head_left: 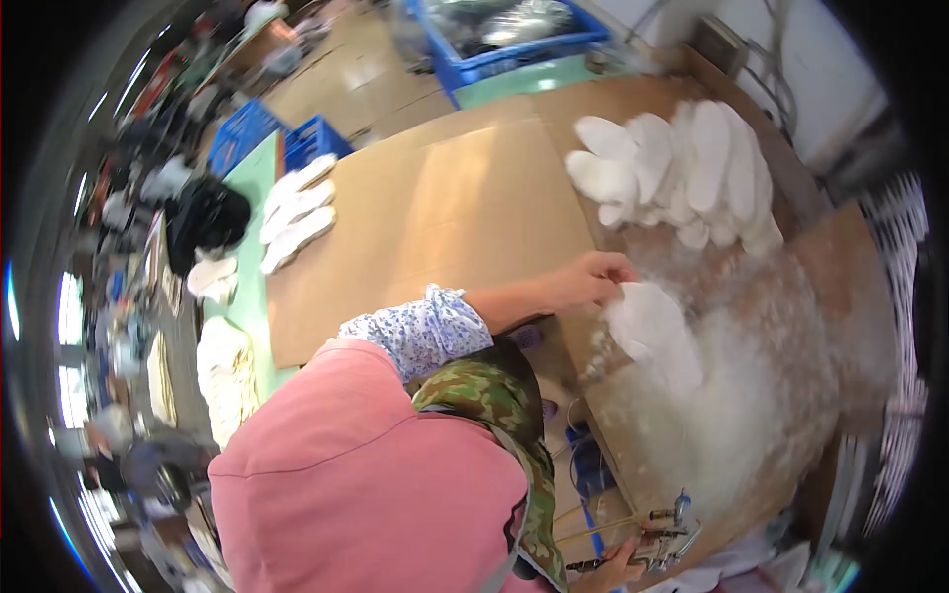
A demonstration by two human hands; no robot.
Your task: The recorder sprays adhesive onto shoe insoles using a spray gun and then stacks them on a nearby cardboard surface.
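Observation:
My left hand point(597, 279) reaches to the right, its fingers pinched on the edge of a white sock-shaped piece point(647, 321). That piece lies over a brown board point(618, 420) dusted with white, where a pale haze blurs its lower part. Low in the view, my right hand point(621, 565) is closed around a metal tool point(660, 544) that resembles a spray gun with a blue fitting. Part of that grip is hidden. Beyond my left hand lies a heap of similar white pieces point(707, 173).
Cardboard point(425, 217) covers the table, with several white pieces point(297, 212) at its left edge. Cream-coloured pieces point(225, 371) lie farther left on a green surface. Blue crates point(450, 64) stand at the back. A camouflage-patterned cloth point(484, 390) covers my lap.

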